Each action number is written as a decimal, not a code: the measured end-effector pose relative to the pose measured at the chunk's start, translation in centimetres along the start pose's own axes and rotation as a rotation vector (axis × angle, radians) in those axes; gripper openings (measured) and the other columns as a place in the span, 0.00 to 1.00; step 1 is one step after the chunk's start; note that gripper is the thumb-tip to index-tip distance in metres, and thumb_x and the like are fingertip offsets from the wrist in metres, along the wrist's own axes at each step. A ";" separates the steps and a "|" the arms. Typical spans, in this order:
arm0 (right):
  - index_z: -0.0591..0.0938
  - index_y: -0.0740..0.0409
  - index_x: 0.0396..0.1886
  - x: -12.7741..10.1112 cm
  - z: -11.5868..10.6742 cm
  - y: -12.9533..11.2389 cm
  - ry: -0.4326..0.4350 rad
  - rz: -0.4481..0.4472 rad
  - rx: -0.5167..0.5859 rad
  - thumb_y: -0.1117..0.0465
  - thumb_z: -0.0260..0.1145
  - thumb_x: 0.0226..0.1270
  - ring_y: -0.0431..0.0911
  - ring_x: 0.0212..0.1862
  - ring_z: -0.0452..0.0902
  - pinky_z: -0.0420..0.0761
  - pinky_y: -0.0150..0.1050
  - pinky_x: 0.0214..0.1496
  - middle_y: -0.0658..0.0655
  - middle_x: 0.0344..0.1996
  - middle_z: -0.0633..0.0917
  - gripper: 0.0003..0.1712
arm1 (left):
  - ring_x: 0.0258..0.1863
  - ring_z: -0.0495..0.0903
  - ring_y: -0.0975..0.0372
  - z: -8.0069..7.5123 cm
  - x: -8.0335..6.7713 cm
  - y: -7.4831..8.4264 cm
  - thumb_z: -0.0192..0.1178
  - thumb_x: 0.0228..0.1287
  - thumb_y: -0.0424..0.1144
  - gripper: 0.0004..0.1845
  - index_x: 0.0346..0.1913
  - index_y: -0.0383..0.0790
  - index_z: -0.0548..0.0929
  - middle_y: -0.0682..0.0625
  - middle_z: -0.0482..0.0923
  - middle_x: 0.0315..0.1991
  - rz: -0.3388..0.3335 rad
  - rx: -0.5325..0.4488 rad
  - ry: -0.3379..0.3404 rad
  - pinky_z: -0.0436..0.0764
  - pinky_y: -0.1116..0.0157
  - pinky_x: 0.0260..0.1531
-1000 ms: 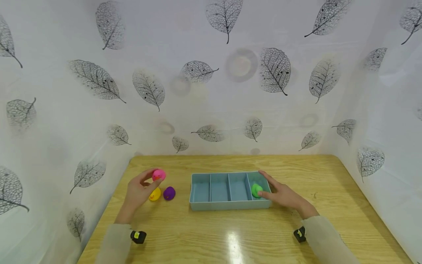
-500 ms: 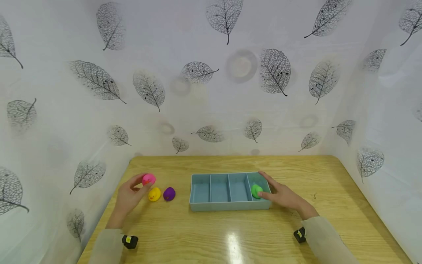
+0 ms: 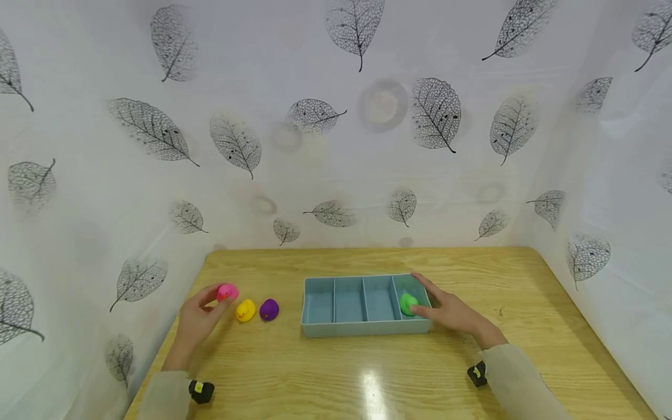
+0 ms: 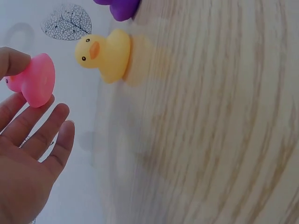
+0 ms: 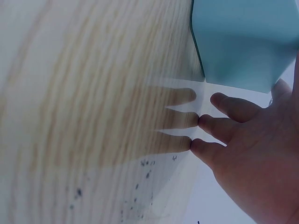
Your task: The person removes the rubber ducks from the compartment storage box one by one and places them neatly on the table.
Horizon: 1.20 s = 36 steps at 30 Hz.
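My left hand (image 3: 216, 300) pinches a pink toy duck (image 3: 227, 291) between thumb and fingertips, low over the wooden table (image 3: 367, 373), just left of a yellow duck (image 3: 245, 310) and a purple duck (image 3: 269, 309). In the left wrist view the thumb lies on the pink duck (image 4: 35, 79), with the yellow duck (image 4: 105, 53) beside it. My right hand (image 3: 427, 300) rests with straight fingers at the right end of a blue divided tray (image 3: 362, 328). A green duck (image 3: 408, 303) sits in the tray's rightmost compartment, by the thumb. In the right wrist view the fingertips (image 5: 219, 126) touch the table below the tray corner (image 5: 243, 42).
The tray's other three compartments hold nothing. A white leaf-printed sheet (image 3: 336, 146) walls the table at the back and on both sides. Bare wood lies in front of the tray and to its right.
My left hand has carried the pink duck down and to the left, from above the yellow and purple ducks to a spot left of them. The right hand has stayed put.
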State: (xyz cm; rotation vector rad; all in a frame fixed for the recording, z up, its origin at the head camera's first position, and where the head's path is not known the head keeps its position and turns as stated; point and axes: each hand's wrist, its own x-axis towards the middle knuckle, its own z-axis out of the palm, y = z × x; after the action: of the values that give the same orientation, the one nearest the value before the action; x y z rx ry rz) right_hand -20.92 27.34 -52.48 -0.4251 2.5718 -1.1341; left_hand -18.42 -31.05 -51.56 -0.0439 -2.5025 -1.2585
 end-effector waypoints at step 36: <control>0.45 0.24 0.86 0.0 0.1 0.0 0.005 -0.004 -0.013 0.34 0.64 0.75 0.73 0.80 0.56 0.63 0.78 0.73 0.58 0.87 0.51 0.51 | 0.70 0.75 0.39 -0.9 -1.3 -2.8 0.69 0.71 0.52 0.32 0.69 0.35 0.79 0.34 0.80 0.67 -0.200 0.065 -0.194 0.75 0.45 0.69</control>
State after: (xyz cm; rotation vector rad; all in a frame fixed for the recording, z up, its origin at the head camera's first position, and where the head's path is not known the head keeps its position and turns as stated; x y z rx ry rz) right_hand -20.91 27.25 -52.54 -0.4316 2.5849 -1.1223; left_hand -17.44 -33.26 -53.63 0.1081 -2.7706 -1.3029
